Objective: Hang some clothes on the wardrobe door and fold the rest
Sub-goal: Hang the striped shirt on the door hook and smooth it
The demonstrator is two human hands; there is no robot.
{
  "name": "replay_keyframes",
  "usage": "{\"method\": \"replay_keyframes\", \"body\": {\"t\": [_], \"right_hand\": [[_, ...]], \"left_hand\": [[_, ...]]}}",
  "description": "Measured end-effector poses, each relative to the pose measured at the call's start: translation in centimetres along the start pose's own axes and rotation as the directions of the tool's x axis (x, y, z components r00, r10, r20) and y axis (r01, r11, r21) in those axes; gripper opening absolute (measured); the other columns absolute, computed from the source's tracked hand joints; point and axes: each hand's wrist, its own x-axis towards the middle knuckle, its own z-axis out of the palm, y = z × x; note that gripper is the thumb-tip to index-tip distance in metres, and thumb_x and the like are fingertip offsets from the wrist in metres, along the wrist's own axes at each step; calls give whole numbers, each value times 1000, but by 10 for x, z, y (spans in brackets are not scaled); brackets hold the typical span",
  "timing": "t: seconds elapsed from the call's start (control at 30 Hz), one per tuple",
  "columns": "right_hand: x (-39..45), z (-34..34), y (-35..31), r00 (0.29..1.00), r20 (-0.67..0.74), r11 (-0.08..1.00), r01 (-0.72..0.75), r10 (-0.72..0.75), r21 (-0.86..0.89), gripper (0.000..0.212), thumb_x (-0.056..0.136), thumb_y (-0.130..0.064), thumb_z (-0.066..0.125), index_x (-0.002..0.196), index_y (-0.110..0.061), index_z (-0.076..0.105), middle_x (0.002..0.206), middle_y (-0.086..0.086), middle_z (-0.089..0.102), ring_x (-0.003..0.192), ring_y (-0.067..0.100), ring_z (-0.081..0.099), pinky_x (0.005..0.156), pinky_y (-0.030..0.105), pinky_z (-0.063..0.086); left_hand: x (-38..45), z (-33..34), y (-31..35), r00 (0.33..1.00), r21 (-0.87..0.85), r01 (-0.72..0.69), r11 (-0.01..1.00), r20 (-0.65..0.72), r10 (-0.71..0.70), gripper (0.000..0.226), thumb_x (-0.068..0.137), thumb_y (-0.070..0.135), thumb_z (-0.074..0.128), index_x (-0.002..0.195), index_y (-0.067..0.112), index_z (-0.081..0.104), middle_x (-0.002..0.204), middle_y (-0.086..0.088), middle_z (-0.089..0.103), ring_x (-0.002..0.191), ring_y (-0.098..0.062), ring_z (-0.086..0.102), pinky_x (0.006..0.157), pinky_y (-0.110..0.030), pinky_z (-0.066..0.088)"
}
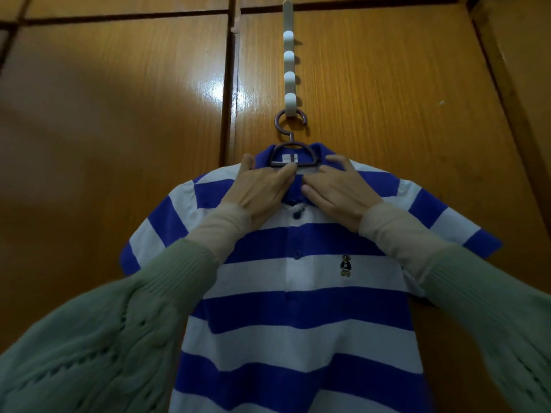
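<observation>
A blue and white striped polo shirt [298, 317] hangs on a dark purple hanger [290, 135]. The hanger's hook sits on the lowest peg of a white over-door hook strip [289, 70] on the wooden wardrobe door [387, 84]. My left hand [262, 189] lies on the left side of the blue collar, fingers curled over its edge and touching the hanger bar. My right hand [334, 192] holds the right side of the collar, fingers bent around the fabric. A small bear emblem marks the shirt's chest.
The adjoining wardrobe door [119, 99] fills the left, with a dark gap between the two doors. Three white pegs above the hanger carry nothing. My green knitted sleeves [89, 338] cover the lower corners of the view.
</observation>
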Motion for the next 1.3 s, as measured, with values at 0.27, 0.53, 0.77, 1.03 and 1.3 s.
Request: {"method": "replay_keyframes", "body": {"t": [0.27,0.53,0.77,1.03,1.3], "right_hand": [[-15,25,-1,988,-150,996,-16,30,90,38,92,-33,25,92,-9,54,95,9,56,93,23,51,98,31,25],[5,7,17,857,-181,792,-338,483,509,29,97,-19,44,125,-10,46,124,9,50,113,13,43,101,27,35],[30,3,33,842,29,801,-522,538,295,34,102,-35,30,105,-10,53,89,5,50,86,22,47,91,40,36],[39,-8,43,727,-15,728,-686,686,13,53,103,-39,20,67,-8,44,74,10,47,77,24,45,71,33,31],[47,-11,50,562,105,546,-825,821,149,34,99,-41,38,93,-10,53,94,12,53,86,24,48,87,37,38]], "left_hand": [[-6,30,3,980,-468,59,882,-139,-140,17,84,21,32,95,17,44,91,5,47,85,-10,40,81,-26,23],[12,17,-17,866,-469,343,814,-177,-467,27,99,22,37,120,11,50,121,-7,52,114,-20,42,101,-39,31],[26,12,-30,864,-358,479,802,33,-502,36,103,31,27,105,9,56,94,-7,54,88,-23,51,78,-33,34],[47,3,-46,741,-251,671,697,265,-617,25,98,29,36,85,15,52,78,0,51,70,-16,49,70,-33,39],[49,-6,-49,600,-416,785,460,323,-732,24,97,28,47,103,7,57,94,-6,60,89,-21,59,85,-32,48]]}}
